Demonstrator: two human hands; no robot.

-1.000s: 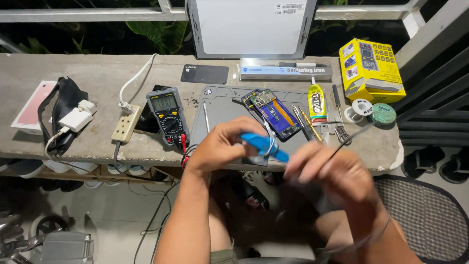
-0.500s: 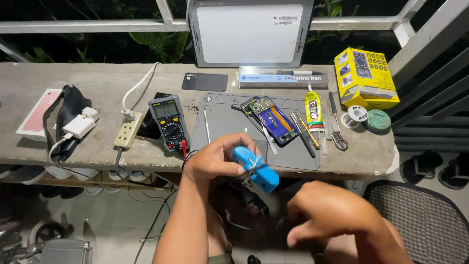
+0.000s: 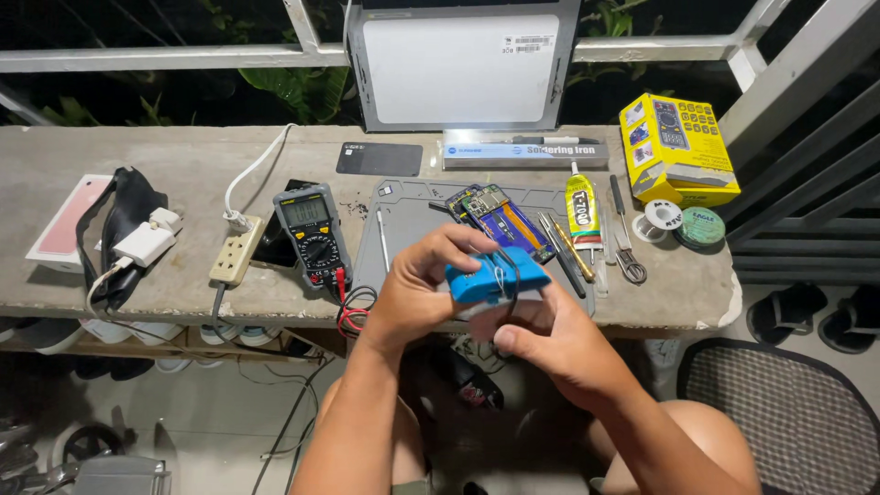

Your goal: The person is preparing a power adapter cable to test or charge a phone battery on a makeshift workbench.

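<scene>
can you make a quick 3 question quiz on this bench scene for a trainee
1. True or false: both hands are on the blue block with the black cord wrapped around it.
2. Which lies on the grey work mat? A) the yellow box B) the opened phone C) the power strip
3. Fill in: the multimeter lies just to the ____ of the grey work mat in the picture.

Key:
1. True. The left hand grips it from the left with its fingers over the top; the right hand supports it from below.
2. B, the opened phone.
3. left
</scene>
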